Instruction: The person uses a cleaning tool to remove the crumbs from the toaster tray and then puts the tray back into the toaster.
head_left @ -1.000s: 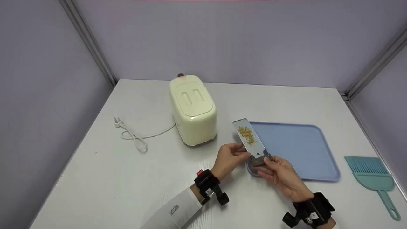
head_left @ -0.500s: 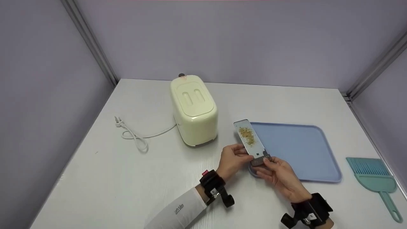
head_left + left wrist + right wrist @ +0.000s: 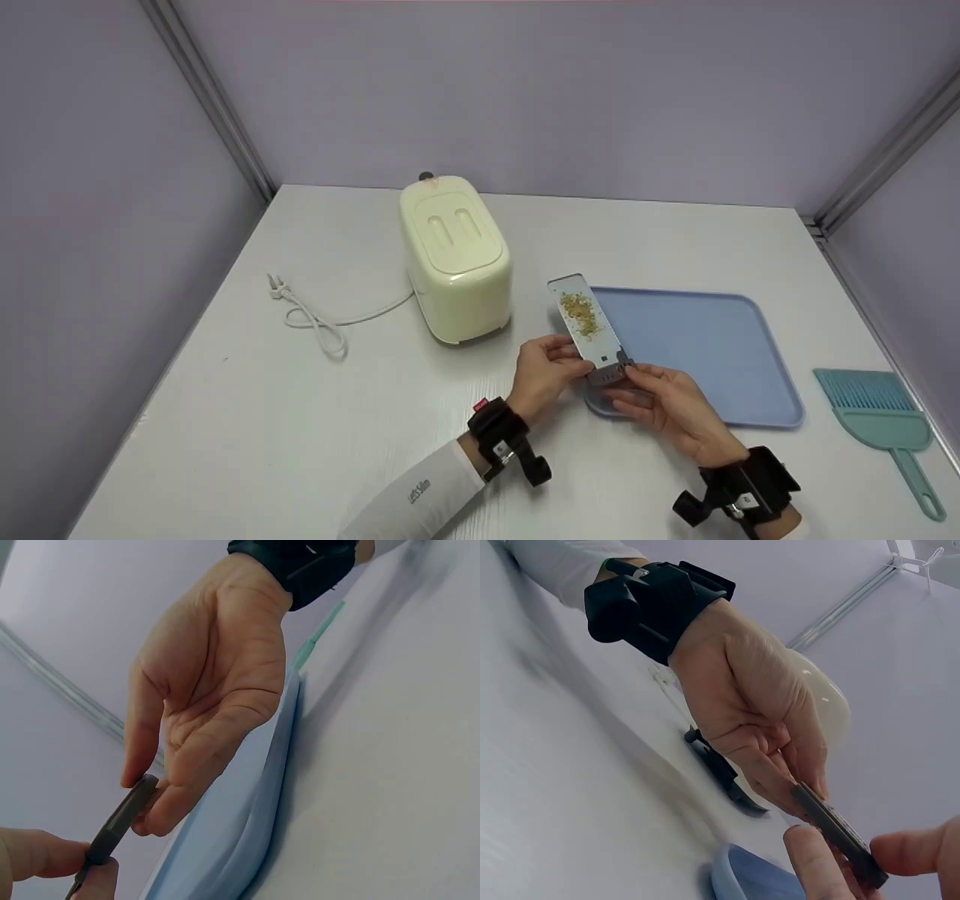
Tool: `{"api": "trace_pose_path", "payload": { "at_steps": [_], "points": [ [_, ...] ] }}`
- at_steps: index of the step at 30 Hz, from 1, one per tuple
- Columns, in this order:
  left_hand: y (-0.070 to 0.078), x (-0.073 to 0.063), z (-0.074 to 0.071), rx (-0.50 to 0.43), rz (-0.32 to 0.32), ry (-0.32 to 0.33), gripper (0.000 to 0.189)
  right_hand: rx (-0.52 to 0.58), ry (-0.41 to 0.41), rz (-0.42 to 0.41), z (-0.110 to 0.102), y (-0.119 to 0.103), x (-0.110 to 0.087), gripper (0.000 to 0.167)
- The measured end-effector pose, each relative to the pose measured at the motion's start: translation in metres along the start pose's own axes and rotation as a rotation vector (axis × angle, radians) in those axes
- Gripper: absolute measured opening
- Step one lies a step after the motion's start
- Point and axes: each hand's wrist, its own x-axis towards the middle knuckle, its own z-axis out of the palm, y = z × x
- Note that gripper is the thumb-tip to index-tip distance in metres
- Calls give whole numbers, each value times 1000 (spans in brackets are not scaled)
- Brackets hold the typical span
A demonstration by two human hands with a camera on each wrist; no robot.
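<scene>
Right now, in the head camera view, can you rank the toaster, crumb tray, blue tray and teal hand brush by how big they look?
1. Blue tray, though partly covered
2. Toaster
3. Teal hand brush
4. Crumb tray
These are apparent sizes only.

We see glossy, smooth plastic on the cream, rounded, box-shaped appliance [image 3: 459, 259], and smooth metal, by its look, on the narrow silver tray [image 3: 598, 351] beneath rough golden crumbs [image 3: 580, 313]. The blue rectangular plastic tray [image 3: 709, 356] looks matt, the white table [image 3: 285, 427] faintly wood-grained, the white sleeve [image 3: 416, 499] cloth.
</scene>
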Motion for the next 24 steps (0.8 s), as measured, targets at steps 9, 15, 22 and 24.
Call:
{"api": "trace_pose_path", "payload": {
  "at_steps": [9,15,22,24],
  "points": [
    [4,0,0,-16,-4,-9,49,-164,4,-62,-16,-29,5,22],
    [4,-1,-2,-14,-20,-19,49,-289,-24,-47,-19,-40,17,36],
    [3,0,-3,-11,-32,-21,47,-384,-41,-15,-21,-37,36,38],
    [2,0,-3,-14,-32,-22,47,-358,-66,-3,-21,-36,40,33]
  ]
}}
